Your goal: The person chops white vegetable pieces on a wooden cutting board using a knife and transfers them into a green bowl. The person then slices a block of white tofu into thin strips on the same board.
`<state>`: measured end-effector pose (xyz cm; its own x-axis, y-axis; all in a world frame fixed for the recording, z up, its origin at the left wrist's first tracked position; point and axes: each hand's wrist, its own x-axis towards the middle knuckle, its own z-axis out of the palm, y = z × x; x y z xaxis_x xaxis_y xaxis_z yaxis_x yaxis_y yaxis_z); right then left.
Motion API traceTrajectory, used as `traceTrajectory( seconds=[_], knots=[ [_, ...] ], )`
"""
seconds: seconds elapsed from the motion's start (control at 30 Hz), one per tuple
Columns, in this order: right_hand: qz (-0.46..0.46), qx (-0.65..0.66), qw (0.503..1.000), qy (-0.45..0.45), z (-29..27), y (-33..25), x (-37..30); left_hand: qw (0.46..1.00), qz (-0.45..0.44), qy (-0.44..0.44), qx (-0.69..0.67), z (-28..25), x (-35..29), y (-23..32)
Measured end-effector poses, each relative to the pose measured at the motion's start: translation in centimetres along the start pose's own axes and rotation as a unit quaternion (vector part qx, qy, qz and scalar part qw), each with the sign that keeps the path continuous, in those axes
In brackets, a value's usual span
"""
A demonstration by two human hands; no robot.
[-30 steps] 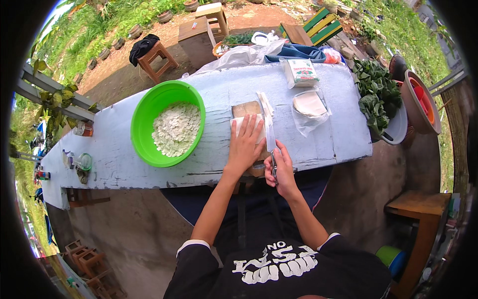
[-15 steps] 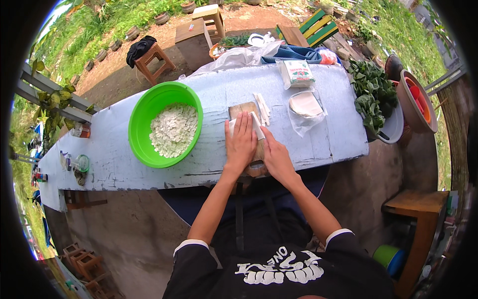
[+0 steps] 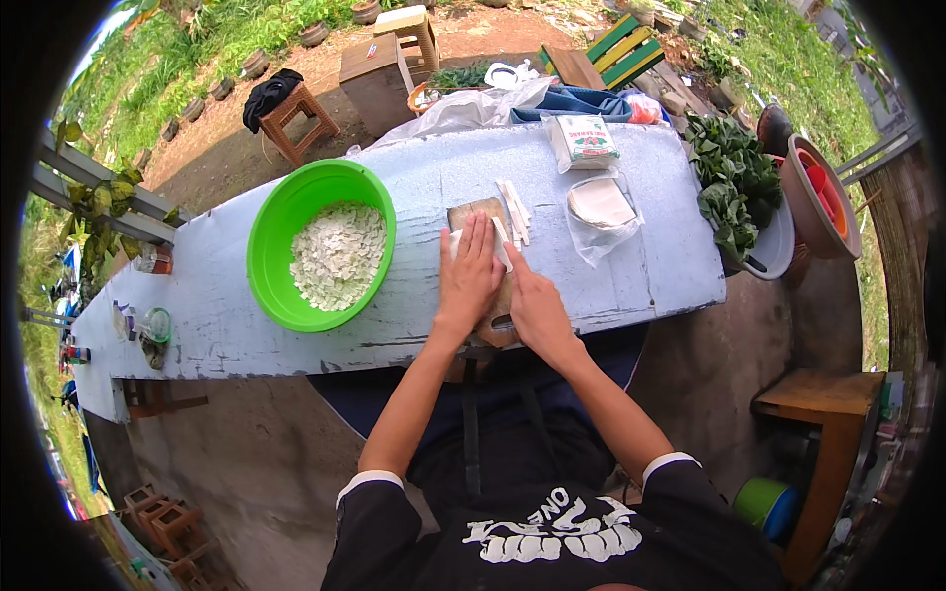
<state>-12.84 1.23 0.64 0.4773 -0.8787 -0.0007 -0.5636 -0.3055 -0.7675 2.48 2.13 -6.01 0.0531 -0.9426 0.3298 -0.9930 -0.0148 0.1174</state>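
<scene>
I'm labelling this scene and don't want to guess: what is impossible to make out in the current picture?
All in the head view:
What the right hand grips: its own back and fingers hide it.
Part of the white sheet: covered by the left hand.
The floor of the green bowl: buried under white pieces.
The lowest brown stools: cut off by the lower edge.
</scene>
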Motion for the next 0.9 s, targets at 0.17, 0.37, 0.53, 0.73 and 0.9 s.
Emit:
traceTrajectory(
  seconds=[0.17, 0.37, 0.53, 0.73, 0.9],
  knots=[
    [0.012, -0.007, 1.0, 0.003, 0.8, -0.4, 0.0, 1.0, -0.014, 0.004, -0.01, 0.2, -0.2, 0.3],
    [0.045, -0.063, 0.997, -0.019, -0.1, -1.5, 0.1, 1.0, -0.015, 0.005, -0.018, 0.2, -0.1, 0.3],
    [0.042, -0.074, 0.996, -0.016, 0.0, -1.5, 0.2, 1.0, -0.016, 0.005, -0.019, 0.1, -0.1, 0.4],
    [0.069, -0.063, 0.995, -0.03, -0.1, -1.7, 0.7, 1.0, -0.018, 0.009, -0.021, 0.1, -0.1, 0.4],
    [0.084, -0.066, 0.993, -0.042, 0.1, -1.7, 1.3, 1.0, -0.017, 0.009, -0.024, 0.0, -0.1, 0.3]
  ],
)
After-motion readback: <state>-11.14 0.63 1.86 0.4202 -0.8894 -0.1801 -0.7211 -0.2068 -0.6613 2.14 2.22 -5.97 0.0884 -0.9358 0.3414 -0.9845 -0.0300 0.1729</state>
